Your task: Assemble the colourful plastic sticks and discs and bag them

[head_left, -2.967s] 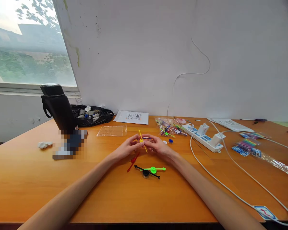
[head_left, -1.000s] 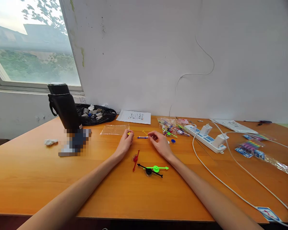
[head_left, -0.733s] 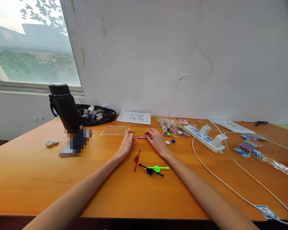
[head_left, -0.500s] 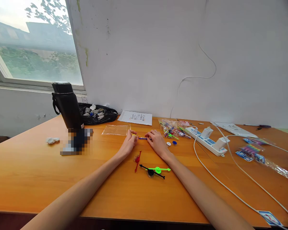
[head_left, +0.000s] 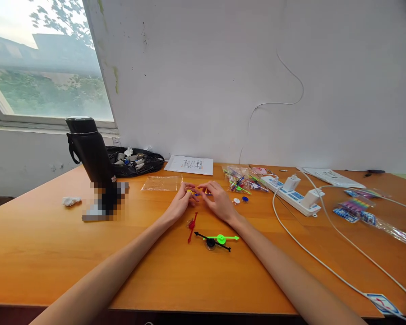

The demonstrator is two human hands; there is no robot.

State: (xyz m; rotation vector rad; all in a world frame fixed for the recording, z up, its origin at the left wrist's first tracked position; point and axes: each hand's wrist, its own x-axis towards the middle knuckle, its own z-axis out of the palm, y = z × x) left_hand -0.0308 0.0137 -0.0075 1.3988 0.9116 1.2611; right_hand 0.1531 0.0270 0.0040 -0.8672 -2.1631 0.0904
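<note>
My left hand (head_left: 181, 203) rests on the orange table (head_left: 54, 253) and pinches a small yellow cap (head_left: 189, 192) in its fingertips. My right hand (head_left: 218, 201) lies close beside it, fingers curled over a thin blue pointer (head_left: 199, 194) on the table; what it grips is hidden. Just in front of my wrists lie a red pointer (head_left: 191, 225), a green pointer (head_left: 222, 238) and a black pointer (head_left: 211, 243), the last two crossed.
A black flask (head_left: 88, 153) stands at the left, with a black bag of small parts (head_left: 135, 162) behind. A clear empty bag (head_left: 160, 183), a paper sheet (head_left: 189, 165), a bag of coloured pointers (head_left: 240, 179), a white power strip (head_left: 292, 195) with trailing cables (head_left: 325, 266).
My hands parted and set the yellow piece down toward the table, then drew together again. The left keeps the yellow cap; the right has closed in over the blue pointer.
</note>
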